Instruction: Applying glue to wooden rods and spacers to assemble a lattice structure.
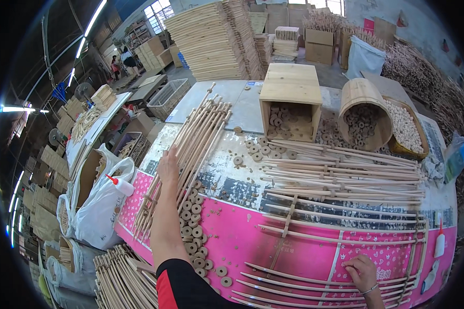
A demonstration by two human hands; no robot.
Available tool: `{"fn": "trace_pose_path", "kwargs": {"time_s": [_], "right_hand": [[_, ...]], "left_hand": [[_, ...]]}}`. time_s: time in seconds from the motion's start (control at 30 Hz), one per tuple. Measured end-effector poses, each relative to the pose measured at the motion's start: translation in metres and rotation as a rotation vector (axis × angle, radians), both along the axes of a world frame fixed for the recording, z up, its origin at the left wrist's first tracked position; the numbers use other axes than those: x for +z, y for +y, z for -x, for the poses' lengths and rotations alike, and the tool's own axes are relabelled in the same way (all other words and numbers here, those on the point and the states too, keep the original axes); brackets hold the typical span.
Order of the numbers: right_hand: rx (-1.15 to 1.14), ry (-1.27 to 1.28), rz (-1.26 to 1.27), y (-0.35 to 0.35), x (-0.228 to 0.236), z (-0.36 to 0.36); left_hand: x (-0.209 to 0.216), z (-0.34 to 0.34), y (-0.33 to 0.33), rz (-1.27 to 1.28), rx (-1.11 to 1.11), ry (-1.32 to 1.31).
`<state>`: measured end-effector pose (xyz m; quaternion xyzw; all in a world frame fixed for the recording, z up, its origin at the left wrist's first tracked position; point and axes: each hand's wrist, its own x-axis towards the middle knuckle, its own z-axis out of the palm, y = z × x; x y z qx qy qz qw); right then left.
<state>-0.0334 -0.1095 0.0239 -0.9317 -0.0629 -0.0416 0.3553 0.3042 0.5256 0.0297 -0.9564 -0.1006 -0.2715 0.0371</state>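
Note:
My left arm reaches up to a bundle of pale wooden rods (201, 131) with knob-like collars. My left hand (168, 166) lies along the left side of that bundle, fingers stretched out and apart from any grip I can see. At the lower right, my right hand (362, 273) is over several spaced, parallel wooden rods (304, 284), its thumb and fingers pinched together; what they hold, if anything, is too small to make out. Wooden crosspieces (284, 232) run across the rods. Wooden rings (193, 226) lie scattered beside my left forearm.
A wooden box (291, 85) and a tipped wooden tub (361, 95) hold dark rings. Beside them sits a basket of pale beads (404, 126). Glue bottles with red tips stand at left (121, 185) and right (440, 243). More rods (345, 172) are stacked on the table.

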Motion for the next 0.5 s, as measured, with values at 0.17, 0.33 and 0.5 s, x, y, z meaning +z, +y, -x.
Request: {"fn": "trace_pose_path", "kwargs": {"time_s": [0.17,0.33,0.5], "right_hand": [[-0.005,-0.001,-0.006,-0.001,0.0,0.002],[-0.013,0.004,-0.022,-0.004,-0.001,0.005],[-0.015,0.013,-0.022,-0.006,0.001,0.006]], "left_hand": [[-0.012,-0.001,-0.002,-0.067,0.024,0.059],[-0.017,-0.001,-0.004,-0.085,0.081,0.131],[-0.011,0.013,-0.015,-0.139,0.13,0.095]]}}
